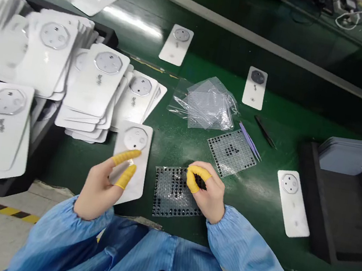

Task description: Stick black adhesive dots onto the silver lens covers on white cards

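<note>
My left hand (103, 187), with yellow finger cots on thumb and forefinger, lies over a white rounded panel (136, 174) that has an octagonal silver insert. Its two covered fingers are spread apart and seem to touch the panel. To the right lies a clear sheet of small black round dots (166, 193). My right hand (209, 191), also in yellow finger cots, pinches thumb and forefinger together at that sheet's upper right part. Whatever is between those fingertips is too small to make out. Part of the sheet is hidden under this hand.
Stacked white panels (96, 79) fill a black tray (34, 162) at left. Behind the dot sheet are clear plastic sheets (210, 103), a second dot sheet (232, 151), purple tweezers (249, 140) and dark tweezers (265, 131). A single panel (294, 205) lies beside a black bin (327, 234).
</note>
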The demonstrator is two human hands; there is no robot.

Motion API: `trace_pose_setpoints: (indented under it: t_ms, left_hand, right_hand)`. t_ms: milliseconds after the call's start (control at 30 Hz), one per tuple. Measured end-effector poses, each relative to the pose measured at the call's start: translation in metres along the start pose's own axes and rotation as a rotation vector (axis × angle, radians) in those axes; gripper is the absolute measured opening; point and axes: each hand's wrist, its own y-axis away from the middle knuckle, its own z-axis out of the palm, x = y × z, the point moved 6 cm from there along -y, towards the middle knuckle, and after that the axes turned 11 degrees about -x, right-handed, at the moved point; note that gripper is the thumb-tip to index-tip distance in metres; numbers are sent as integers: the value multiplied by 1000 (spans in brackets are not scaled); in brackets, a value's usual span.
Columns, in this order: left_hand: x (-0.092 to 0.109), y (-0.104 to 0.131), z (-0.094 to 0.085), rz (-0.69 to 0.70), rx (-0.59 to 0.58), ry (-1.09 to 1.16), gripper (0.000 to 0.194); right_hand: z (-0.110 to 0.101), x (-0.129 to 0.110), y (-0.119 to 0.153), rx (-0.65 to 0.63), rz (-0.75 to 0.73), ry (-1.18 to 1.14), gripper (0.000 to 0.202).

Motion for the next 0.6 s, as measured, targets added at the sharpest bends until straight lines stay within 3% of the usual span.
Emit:
trace_pose_setpoints:
  t_ms: [67, 133, 233, 333, 467, 600]
  left_hand:
    - [5, 10, -9, 54, 144, 88, 71]
    - [14, 16, 4, 110, 108, 190, 86]
    - [37, 20, 40, 233, -42, 193, 77]
    - [53, 24, 65, 320, -128, 192, 68]
    - [56, 27, 74, 350, -135, 200, 71]
    - [60, 28, 73, 384, -84, 58, 66]
  right_hand:
    - [-7, -12, -4, 20, -71, 94, 23]
    - [-14, -32, -11, 59, -170, 201, 28]
    - [-21, -61, -21, 58, -303, 331, 25]
    - [-21, -74, -23, 1, -338, 459, 27]
    - [-20, -77, -13, -27, -332, 555, 25]
    - [-19, -76, -9, -46, -329, 525, 27]
